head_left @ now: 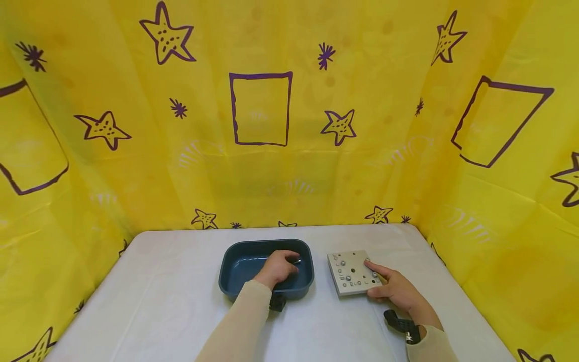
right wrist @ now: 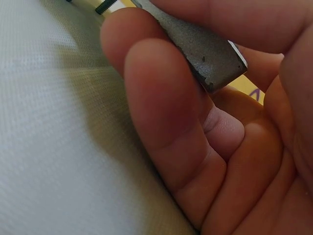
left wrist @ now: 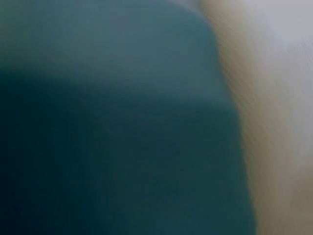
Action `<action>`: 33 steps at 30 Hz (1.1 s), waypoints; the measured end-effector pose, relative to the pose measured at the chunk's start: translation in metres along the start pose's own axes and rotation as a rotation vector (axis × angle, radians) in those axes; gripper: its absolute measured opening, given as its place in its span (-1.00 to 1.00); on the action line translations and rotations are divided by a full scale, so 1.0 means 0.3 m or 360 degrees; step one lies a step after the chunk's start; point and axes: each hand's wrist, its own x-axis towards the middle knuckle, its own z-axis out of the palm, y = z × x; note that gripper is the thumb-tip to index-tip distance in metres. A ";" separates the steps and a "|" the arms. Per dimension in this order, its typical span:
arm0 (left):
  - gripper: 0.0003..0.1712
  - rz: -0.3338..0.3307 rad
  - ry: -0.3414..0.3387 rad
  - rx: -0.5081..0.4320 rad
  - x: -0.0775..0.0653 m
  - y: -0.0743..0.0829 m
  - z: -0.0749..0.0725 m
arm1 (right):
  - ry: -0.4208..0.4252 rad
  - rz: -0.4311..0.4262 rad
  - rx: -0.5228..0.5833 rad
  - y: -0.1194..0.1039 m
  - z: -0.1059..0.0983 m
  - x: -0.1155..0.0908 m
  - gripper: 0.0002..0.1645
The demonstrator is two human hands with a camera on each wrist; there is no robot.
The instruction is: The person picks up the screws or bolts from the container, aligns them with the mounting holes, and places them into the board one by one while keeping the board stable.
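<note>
My left hand reaches into a dark blue rectangular tray, its thumb and index finger bent toward each other. A small shiny piece shows between those fingers; whether they pinch it is unclear. In the left wrist view the blurred tray wall covers most of the picture, and the fingers are hidden. My right hand grips the right edge of a silver metal plate dotted with holes and several bolts. The right wrist view shows fingers under the plate's corner and a threaded bolt end jutting below.
A white cloth covers the table. Yellow curtains with purple stars and frames stand behind and at both sides. A black wrist camera sits on the right wrist, and another on the left, close to the tray's front wall.
</note>
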 end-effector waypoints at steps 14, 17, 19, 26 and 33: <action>-0.75 0.0138 -0.0114 0.0370 0.016 -0.002 0.016 | 0.0001 -0.0012 -0.0003 0.005 -0.002 -0.004 0.04; -0.80 0.0180 -0.0109 0.0415 0.014 -0.006 0.015 | -0.0017 -0.0019 0.0025 0.005 -0.001 -0.004 0.05; -0.82 0.0195 -0.0107 0.0425 0.012 -0.007 0.015 | -0.0028 -0.0011 0.0057 0.005 0.000 -0.004 0.06; -0.83 0.0128 -0.0055 0.0183 -0.010 0.007 -0.007 | -0.0051 -0.0002 0.0066 0.002 0.003 -0.007 0.07; -0.76 -0.0051 0.0039 -0.0402 -0.041 0.034 -0.057 | -0.0040 -0.0004 0.0054 -0.008 0.002 -0.007 0.06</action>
